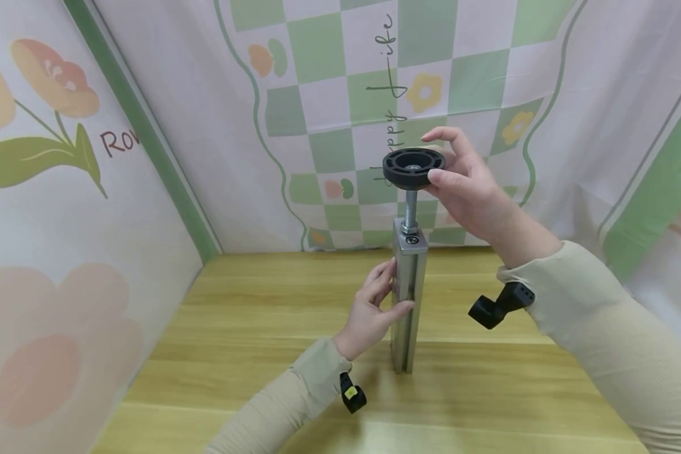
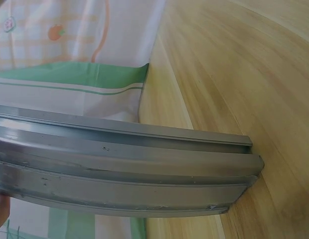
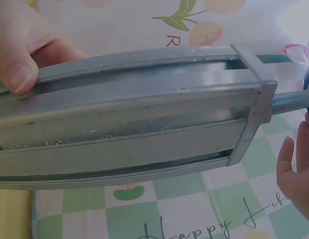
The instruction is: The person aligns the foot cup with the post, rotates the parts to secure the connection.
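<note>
An aluminium profile [image 1: 408, 328] stands upright on the wooden table, its lower end against the tabletop in the left wrist view. From its end plate [image 1: 420, 247] a threaded rod [image 1: 411, 205] rises to a round black levelling foot [image 1: 397, 175]. My left hand [image 1: 369, 312] grips the profile around its middle, thumb on the near side and fingers on the left. At the top, my right hand [image 1: 468, 183] pinches the right rim of the foot, with the thumb in front and the index finger raised off it. Some right fingers are hidden behind the foot.
The wooden table [image 1: 232, 315] runs back to a patterned curtain [image 1: 329, 107]. Another printed curtain [image 1: 51, 233] borders the left side. Black camera mounts hang at the left wrist [image 1: 353, 394] and the right wrist [image 1: 496, 307].
</note>
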### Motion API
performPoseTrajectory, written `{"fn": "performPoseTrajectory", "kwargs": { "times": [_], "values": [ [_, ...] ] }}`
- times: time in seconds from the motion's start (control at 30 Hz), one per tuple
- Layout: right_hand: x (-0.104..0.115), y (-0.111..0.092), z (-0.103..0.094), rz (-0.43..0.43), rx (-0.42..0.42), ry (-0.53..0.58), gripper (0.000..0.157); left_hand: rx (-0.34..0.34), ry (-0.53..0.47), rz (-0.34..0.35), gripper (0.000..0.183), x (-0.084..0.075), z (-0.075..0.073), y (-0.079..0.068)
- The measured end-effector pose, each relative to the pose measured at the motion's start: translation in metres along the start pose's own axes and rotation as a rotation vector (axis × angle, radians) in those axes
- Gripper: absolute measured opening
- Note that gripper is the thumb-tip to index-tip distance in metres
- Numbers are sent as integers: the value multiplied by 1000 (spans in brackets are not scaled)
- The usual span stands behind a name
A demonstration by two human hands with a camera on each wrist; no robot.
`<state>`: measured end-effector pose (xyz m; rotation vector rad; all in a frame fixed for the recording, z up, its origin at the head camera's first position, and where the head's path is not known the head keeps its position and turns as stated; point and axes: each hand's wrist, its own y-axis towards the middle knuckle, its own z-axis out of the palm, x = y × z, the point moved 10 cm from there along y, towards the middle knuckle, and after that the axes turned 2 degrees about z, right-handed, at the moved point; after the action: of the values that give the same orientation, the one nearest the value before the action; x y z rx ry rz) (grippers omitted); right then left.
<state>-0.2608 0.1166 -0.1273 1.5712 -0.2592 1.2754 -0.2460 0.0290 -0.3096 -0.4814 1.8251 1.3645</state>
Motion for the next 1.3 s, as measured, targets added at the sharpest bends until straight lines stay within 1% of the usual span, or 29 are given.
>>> {"fn": "performPoseTrajectory", "kwargs": {
  "times": [0.17, 0.33, 0.53, 0.67, 0.77, 0.9, 1.0, 1.17, 1.23, 1.3],
  "values": [
    [5, -1, -2, -13, -80, -72, 37, 0, -10, 0, 68, -1, 0, 0],
    [7, -3, -5, 9, -170, -172, 40, 0, -8, 1, 68, -2, 0, 1],
    [11, -6, -4, 21, -231, -244, 41, 3, -4, -6, 67, 0, 1, 1],
    [15, -8, -4, -2, -285, -314, 44, 5, -5, -16, 67, 1, 1, 1],
    [19, -10, -4, -13, -352, -444, 45, 4, -5, -17, 67, 1, 1, 1],
    [24, -13, -3, 0, -449, -653, 47, 1, -5, -15, 68, 0, 0, 1],
    [27, -15, -2, -2, -495, -733, 49, -1, -9, -15, 68, 1, 0, 0],
    [29, -17, 0, -13, -524, -789, 52, -3, -10, -18, 67, 1, 0, 0],
    [30, -17, 0, -15, -514, -797, 53, -1, -7, -25, 67, 1, 0, 0],
    [29, -15, 0, -16, -481, -763, 54, -1, -7, -30, 67, 0, 0, 0]
  ]
}}
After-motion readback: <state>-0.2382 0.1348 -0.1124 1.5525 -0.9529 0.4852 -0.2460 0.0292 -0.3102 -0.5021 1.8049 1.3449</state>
